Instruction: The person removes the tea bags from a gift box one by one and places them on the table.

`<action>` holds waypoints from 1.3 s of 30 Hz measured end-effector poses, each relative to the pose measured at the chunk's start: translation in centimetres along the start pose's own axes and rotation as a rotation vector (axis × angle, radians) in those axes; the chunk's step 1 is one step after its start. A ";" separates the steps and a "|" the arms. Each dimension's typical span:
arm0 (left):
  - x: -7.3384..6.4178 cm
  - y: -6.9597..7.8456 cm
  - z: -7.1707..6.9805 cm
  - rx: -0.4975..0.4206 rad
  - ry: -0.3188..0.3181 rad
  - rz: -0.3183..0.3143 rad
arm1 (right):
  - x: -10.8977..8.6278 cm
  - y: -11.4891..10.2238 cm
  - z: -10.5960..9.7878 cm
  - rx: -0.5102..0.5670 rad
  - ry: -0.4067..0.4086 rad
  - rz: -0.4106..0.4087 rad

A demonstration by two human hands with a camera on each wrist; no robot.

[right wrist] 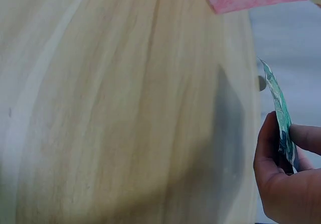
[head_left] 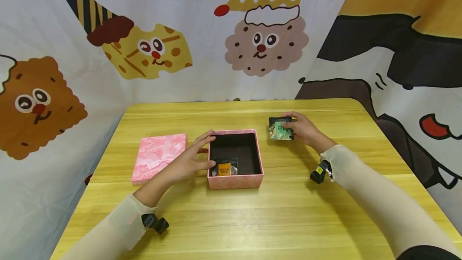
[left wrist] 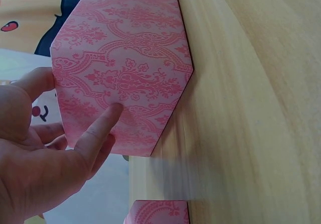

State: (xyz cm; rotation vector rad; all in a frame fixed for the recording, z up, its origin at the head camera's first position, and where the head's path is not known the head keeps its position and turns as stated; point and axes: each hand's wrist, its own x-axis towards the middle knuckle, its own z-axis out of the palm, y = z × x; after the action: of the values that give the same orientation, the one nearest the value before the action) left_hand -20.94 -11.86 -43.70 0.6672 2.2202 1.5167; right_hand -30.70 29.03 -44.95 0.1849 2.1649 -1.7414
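My left hand holds the near-left wall of an uncovered pink gift box with a dark inside. In the left wrist view one finger lies on the patterned outer wall, while other fingertips reach the rim. Inside the box, near the front left, lies a small packet with an orange label. To the right of the box, my right hand pinches a small green and black packet between thumb and fingers, raised over the table. The right wrist view shows this packet edge-on.
A pink lid with a ribbon bow lies left of the box, beside my left forearm. Both stand on a yellow wood-grain table. A cloth with cartoon prints hangs behind the table's far edge.
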 end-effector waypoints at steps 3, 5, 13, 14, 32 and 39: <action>0.0 -0.1 0.0 0.003 0.000 0.005 | 0.6 0.5 -0.1 -0.023 0.008 0.008; 0.0 -0.1 0.0 0.009 0.000 0.009 | 1.0 0.7 0.0 -0.044 0.019 0.006; 0.1 0.1 0.0 -0.002 -0.003 0.004 | 2.1 1.3 0.0 -0.145 0.035 -0.001; 0.0 0.1 0.0 0.000 -0.002 0.004 | 2.2 1.3 0.1 -0.151 0.039 0.001; 0.0 -0.2 0.0 0.018 0.002 -0.002 | 2.7 1.2 0.4 -0.579 0.121 -0.103; 0.0 0.1 0.0 0.016 0.001 -0.003 | 1.9 0.9 0.0 -0.555 0.121 -0.107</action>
State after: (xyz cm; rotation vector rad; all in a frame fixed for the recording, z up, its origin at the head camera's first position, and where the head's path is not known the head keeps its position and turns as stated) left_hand -20.89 -11.86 -43.64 0.6681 2.2352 1.4997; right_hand -32.15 28.99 -46.47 0.0307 2.6910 -1.1347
